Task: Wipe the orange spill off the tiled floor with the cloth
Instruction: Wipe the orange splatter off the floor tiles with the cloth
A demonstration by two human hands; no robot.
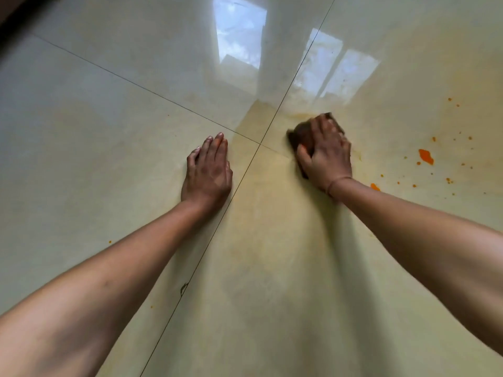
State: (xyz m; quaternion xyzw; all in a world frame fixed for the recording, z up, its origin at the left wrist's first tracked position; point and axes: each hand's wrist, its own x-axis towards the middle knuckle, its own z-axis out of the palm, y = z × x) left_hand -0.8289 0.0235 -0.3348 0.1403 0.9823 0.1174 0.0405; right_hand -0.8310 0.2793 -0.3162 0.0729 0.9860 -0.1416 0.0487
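Right hand (325, 156): pressed down on the cloth, fingers bent over it and thumb hooked on its left edge; a thin thread (337, 182) circles the wrist.
Cloth (300, 134): dark brown and bunched, flat on the floor just right of where the grout lines (245, 172) cross, mostly hidden under the hand.
Left hand (208, 170): palm down on bare tile left of the crossing, fingers straight and together, holding nothing, apparently bracing.
Spill (426, 156): bright orange blobs and specks lie well right of the cloth, untouched; one blob sits beside the right forearm, and stray specks lie far left.
Floor (109, 104): glossy pale tiles with a yellowish film (272, 213) across the middle and window reflections (239, 31) at the far side.
Risk: a loaded cloth would likely smear colour rather than lift it, widening the film; the forearm could drag through the nearby blob; the bracing palm might slip on wet gloss.
Writing: no brands, labels or lettering visible.
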